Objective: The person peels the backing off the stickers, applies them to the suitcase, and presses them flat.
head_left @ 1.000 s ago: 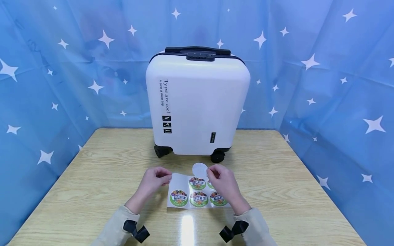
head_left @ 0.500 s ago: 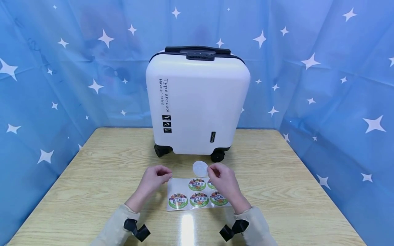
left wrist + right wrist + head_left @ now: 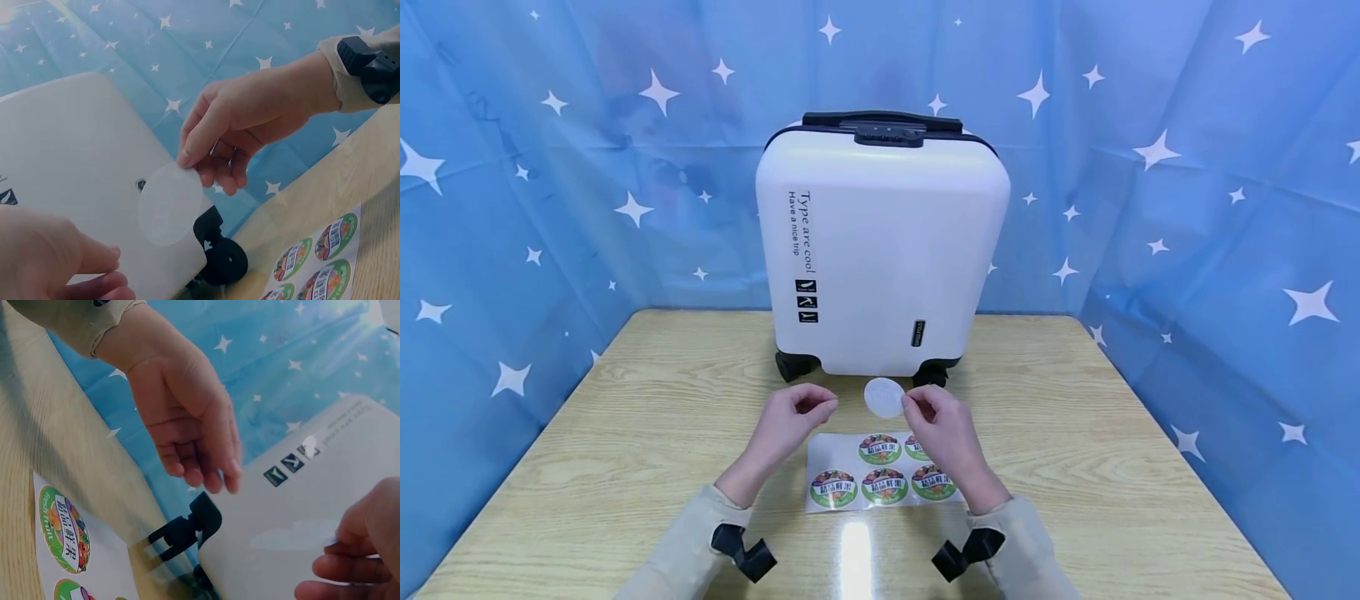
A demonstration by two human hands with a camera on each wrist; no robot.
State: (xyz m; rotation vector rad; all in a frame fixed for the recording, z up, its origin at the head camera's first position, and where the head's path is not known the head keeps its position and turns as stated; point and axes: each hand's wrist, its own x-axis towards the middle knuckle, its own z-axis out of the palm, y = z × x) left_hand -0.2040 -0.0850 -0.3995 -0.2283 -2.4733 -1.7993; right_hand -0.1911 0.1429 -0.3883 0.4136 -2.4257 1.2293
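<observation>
My right hand (image 3: 943, 429) pinches a round sticker (image 3: 882, 398) by its right edge, between thumb and index finger. The sticker's plain whitish back faces me, raised in front of the suitcase's lower part. Left of it, my left hand (image 3: 788, 425) hovers with loosely bent fingers and nothing in them, apart from the sticker. Below both hands a sheet of stickers (image 3: 833, 448) lies on the table, its upper left spot bare. Several round fruit labels remain on that sheet; my right hand covers part of its right side.
A white suitcase (image 3: 880, 242) stands upright on the table (image 3: 647, 433) behind the hands, with black wheels (image 3: 795, 367) and printed lettering on its left side. A blue curtain (image 3: 587, 167) with white stars surrounds the table at the back and sides.
My left hand has let go of the sheet's upper left corner and moved up and right. The sheet has settled flat. The sticker has risen slightly in my right hand.
</observation>
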